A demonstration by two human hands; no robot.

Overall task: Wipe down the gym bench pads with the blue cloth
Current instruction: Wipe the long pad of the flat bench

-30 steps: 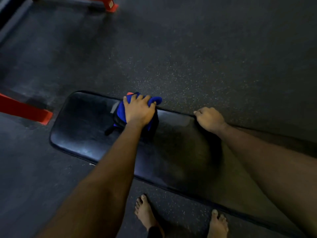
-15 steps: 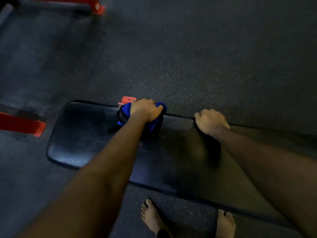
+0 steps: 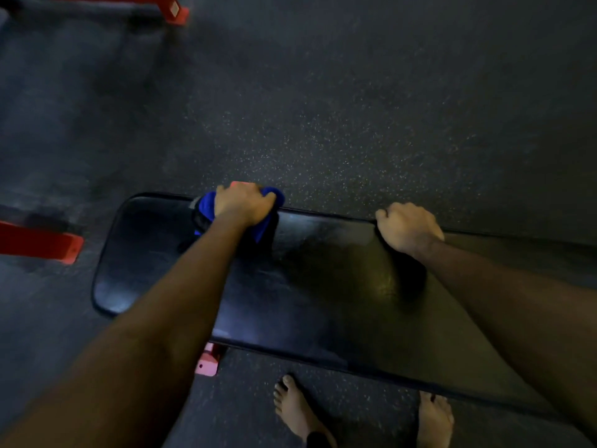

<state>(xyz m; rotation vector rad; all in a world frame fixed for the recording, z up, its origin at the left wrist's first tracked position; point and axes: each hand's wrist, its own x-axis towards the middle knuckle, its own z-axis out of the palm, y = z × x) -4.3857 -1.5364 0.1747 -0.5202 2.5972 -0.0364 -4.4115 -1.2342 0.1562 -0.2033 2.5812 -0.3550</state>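
A long black bench pad (image 3: pixel 323 286) lies across the view below me. My left hand (image 3: pixel 244 203) presses the blue cloth (image 3: pixel 206 205) against the pad's far edge, fingers curled over the cloth and the rim. Blue folds stick out to the left and right of the hand. My right hand (image 3: pixel 407 226) grips the same far edge further right, fingers curled over the rim. Both forearms reach across the pad.
Dark speckled rubber floor (image 3: pixel 323 124) surrounds the bench. Red frame feet lie at the left (image 3: pixel 38 242) and the top left (image 3: pixel 174 9). A pink-red bench foot (image 3: pixel 208 362) shows under the near edge. My bare feet (image 3: pixel 297 412) stand close to the bench.
My left hand has slid the cloth from the pad's top toward the far edge and curled over the rim. My right hand has closed tighter on the far edge.
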